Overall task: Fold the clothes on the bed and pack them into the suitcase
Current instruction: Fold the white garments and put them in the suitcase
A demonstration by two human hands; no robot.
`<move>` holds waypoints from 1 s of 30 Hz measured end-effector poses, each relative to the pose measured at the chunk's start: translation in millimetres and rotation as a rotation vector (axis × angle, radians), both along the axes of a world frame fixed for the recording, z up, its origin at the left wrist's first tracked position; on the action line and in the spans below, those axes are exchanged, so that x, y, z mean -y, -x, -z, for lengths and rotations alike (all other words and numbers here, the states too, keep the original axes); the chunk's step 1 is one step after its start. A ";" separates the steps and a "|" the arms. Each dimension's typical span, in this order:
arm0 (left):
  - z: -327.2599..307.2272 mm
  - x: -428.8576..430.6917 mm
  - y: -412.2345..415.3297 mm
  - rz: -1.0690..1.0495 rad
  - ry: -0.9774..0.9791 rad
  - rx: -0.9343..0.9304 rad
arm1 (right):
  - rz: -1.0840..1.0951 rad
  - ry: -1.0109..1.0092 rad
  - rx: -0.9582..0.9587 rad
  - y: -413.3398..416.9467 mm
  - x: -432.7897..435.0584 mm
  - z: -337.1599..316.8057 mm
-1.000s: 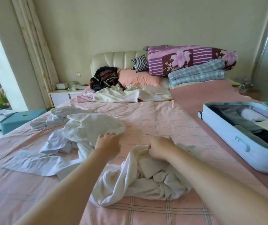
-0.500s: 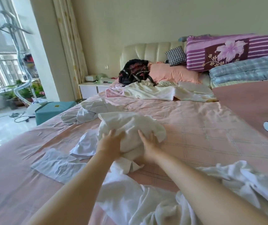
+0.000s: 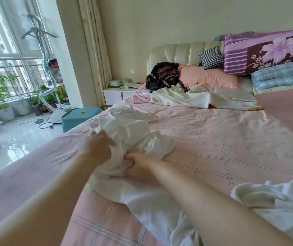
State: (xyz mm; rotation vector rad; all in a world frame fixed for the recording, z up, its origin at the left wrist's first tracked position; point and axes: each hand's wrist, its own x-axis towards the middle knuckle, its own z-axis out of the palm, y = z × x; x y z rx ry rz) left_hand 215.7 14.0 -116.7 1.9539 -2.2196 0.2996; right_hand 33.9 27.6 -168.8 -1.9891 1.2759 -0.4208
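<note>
A crumpled white garment (image 3: 133,134) lies on the pink checked bed sheet (image 3: 230,148) in the middle of the bed. My left hand (image 3: 97,148) grips its left side with curled fingers. My right hand (image 3: 136,166) clutches a bunch of the same cloth just below and to the right. A second white garment (image 3: 275,197) lies rumpled at the lower right, apart from both hands. More white cloth (image 3: 129,112) lies just beyond the held one. The suitcase is out of view.
At the head of the bed are a cream blanket (image 3: 195,100), a black bag (image 3: 163,75), a pink pillow (image 3: 209,77) and stacked quilts (image 3: 275,50). A teal box (image 3: 80,116) and a garment steamer (image 3: 50,86) stand on the floor at the left.
The view has swung left, away from the suitcase. Both hands have gone from lying on the white garment to bunching it up and drawing it closer.
</note>
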 end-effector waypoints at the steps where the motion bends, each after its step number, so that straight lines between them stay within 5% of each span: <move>1: 4.0 -5.6 -1.3 -0.011 -0.202 0.063 | 0.011 -0.010 -0.008 1.2 -6.0 -2.7; 3: 7.4 -17.3 4.8 -0.060 -0.367 0.113 | 0.070 -0.007 0.005 12.6 -17.0 -8.6; 7: -8.8 -34.6 35.6 -0.072 -0.153 0.117 | 0.199 0.083 -0.049 58.4 -38.6 -26.3; 15: -55.3 -35.0 110.3 0.131 0.032 -0.284 | 0.408 0.236 0.072 125.9 -43.9 -71.6; 20: -39.6 49.6 94.1 0.046 -0.013 -0.424 | 0.416 0.255 0.064 119.7 38.8 -68.4; 30: 6.4 273.7 32.0 -0.105 -0.124 -0.421 | 0.418 0.205 0.010 59.8 270.0 -14.6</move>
